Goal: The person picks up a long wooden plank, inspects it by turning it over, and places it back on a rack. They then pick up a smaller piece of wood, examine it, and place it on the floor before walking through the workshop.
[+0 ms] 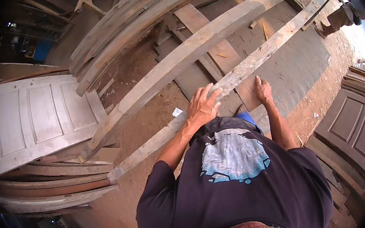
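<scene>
A long, narrow wooden plank [257, 61] with a worn, pale surface runs slantwise in front of my body, from lower left to upper right. My left hand [204, 105] grips it near my waist, its fingers laid over the wood. To the right, on the near side of the plank and apart from it, is my right hand [263, 91], its fingers curled closed. Whatever may be inside that hand is hidden. Beyond the plank lies a thicker wooden beam [185, 53], roughly alongside it.
A whitish panelled door [40, 115] lies at the left, a brown panelled door [353, 127] at the right. More long beams [129, 26] are stacked at the far side. A broad board [215, 43] crosses under the beam, above a grey sheet [294, 75] littered with nails.
</scene>
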A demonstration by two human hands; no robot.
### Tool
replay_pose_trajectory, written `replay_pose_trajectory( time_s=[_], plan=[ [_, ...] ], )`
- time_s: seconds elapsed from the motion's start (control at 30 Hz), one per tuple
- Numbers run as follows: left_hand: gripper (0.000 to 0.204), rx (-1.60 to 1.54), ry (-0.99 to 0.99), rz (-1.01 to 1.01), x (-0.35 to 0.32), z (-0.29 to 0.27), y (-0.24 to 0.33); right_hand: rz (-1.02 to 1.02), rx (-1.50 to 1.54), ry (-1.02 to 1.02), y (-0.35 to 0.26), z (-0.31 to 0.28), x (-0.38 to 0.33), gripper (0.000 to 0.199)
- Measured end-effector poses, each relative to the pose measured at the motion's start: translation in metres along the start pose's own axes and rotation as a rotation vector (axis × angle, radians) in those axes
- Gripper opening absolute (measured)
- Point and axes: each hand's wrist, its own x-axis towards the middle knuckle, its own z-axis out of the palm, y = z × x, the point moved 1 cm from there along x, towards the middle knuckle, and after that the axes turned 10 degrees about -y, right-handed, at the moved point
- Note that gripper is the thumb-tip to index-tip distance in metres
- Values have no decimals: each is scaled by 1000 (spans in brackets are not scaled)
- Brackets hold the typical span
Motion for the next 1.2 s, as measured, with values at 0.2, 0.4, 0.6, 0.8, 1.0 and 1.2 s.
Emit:
replay_pose_trajectory(
  time_s=[0.2,0.4,0.6,0.8,1.0,1.2],
  plan=[
    [54,23,14,-21,0,-4,5,12,-8,36,11,5,8,79],
    [55,24,21,-34,-2,-3,4,40,-17,-17,0,0,0,72],
    [55,15,-11,-11,1,3,1,67,-70,31,2,1,-2,72],
    [58,46,-3,4,4,5,0,65,34,-6,-11,-7,-9,69],
    [59,65,-8,27,5,3,0,83,49,5,-4,-5,-6,69],
    [60,62,-17,22,3,4,-1,84,65,10,-8,-5,-11,68]
  ],
)
